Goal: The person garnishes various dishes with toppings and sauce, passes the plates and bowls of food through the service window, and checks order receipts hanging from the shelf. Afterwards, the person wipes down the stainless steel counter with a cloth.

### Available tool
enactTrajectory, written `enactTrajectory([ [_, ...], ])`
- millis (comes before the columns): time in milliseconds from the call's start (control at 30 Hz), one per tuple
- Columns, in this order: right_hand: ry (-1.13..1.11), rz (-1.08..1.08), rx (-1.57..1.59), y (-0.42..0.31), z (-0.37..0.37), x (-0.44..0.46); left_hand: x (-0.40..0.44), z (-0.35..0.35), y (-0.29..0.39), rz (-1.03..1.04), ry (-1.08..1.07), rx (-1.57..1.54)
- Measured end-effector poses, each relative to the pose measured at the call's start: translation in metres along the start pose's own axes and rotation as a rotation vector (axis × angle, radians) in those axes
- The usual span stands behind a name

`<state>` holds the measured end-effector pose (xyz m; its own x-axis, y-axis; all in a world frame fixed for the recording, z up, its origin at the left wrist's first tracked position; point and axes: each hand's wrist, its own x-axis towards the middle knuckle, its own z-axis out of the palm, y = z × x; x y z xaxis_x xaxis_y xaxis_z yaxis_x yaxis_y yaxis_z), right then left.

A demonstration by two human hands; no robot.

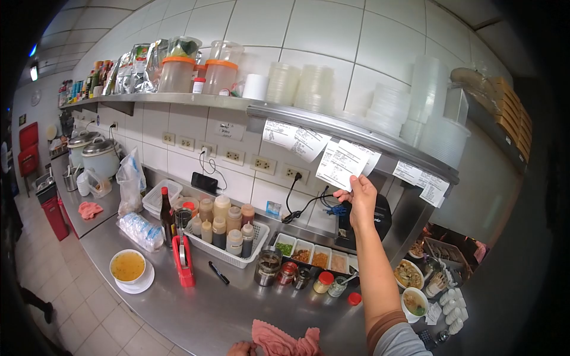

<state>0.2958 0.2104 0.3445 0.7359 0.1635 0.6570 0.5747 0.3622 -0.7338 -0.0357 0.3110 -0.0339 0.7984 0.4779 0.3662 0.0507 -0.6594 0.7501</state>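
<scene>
My right hand (pixel 361 202) is raised to the steel shelf edge, its thumb and fingers closed on a printed order slip (pixel 341 165). The slip hangs among other white slips (pixel 311 143) along the rail; whether its top edge is still clipped there I cannot tell. At the bottom edge, only part of my left hand (pixel 241 349) shows, low by the counter's front. It is right beside a crumpled pink cloth (pixel 285 338), and its fingers are mostly cut off by the frame.
On the steel counter (pixel 196 302) stand a bowl of soup (pixel 127 266), a red holder (pixel 183 261), a black marker (pixel 218 273), a basket of sauce bottles (pixel 240 258) and several spice jars (pixel 288 273). Plastic containers (pixel 314 86) fill the shelf. More bowls (pixel 414 301) stand right.
</scene>
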Motion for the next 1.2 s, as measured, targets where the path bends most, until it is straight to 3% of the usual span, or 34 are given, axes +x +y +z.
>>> enactTrajectory([
  [233, -0.156, 0.046, 0.189, -0.007, 0.004, -0.019, 0.002, -0.006, 0.008, -0.040, -0.030, -0.010],
  [433, -0.247, 0.018, 0.167, -0.022, 0.005, -0.048, 0.001, -0.007, 0.011, -0.014, -0.011, -0.008],
  [733, -0.154, -0.161, 0.135, -0.035, -0.006, -0.053, 0.000, 0.000, 0.004, -0.001, -0.002, 0.039],
  [900, 0.022, -0.136, 0.017, -0.018, -0.056, -0.029, 0.003, -0.008, 0.015, -0.017, -0.023, -0.015],
  [1200, 0.094, -0.025, -0.174, -0.022, -0.118, -0.010, 0.000, -0.001, 0.009, -0.028, -0.025, -0.001],
])
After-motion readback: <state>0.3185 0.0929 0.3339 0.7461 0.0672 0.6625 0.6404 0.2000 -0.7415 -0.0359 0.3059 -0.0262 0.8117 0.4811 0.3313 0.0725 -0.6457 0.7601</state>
